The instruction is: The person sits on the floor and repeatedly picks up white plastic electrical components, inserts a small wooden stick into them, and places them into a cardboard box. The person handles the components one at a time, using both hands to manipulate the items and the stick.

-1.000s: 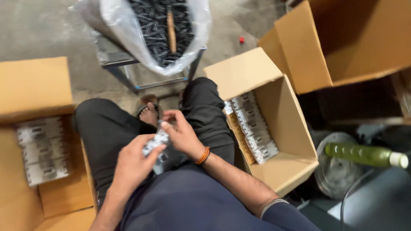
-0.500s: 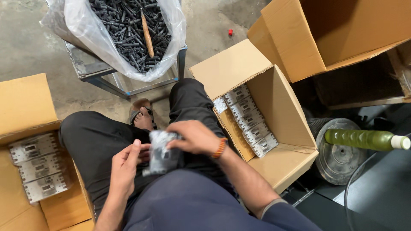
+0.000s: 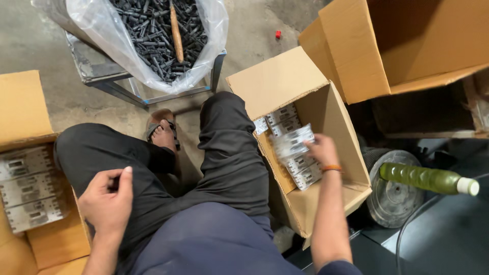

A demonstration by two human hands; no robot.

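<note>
Since the frame half a second back, the right hand (image 3: 320, 150) has left the lap and carried the clear packet (image 3: 293, 141) over into the open box (image 3: 326, 117) beside the right knee; the left hand (image 3: 108, 199) has let go and stays on the left thigh.

Right hand: fingers closed on the packet, holding it just above the row of packets (image 3: 298, 168) already stacked in the box. The view is motion-blurred, so the exact grip cannot be told.

Left hand: empty, fingers loosely curled, thumb up, touching nothing but the trouser leg.

Judgement on placing well: the row in the box runs along the wall nearest the knee, the packets standing on edge. The held packet should go down on the same edge, flush with its neighbours, not laid across them. Release only once it is seated against the wall; dropped from above, it may tip and upset the row.

On the far side of the lap from the box, a second carton (image 3: 30, 183) holds flat grey packs. Ahead of the knees, a bag of black parts (image 3: 153, 35) sits on a metal stand.
</note>
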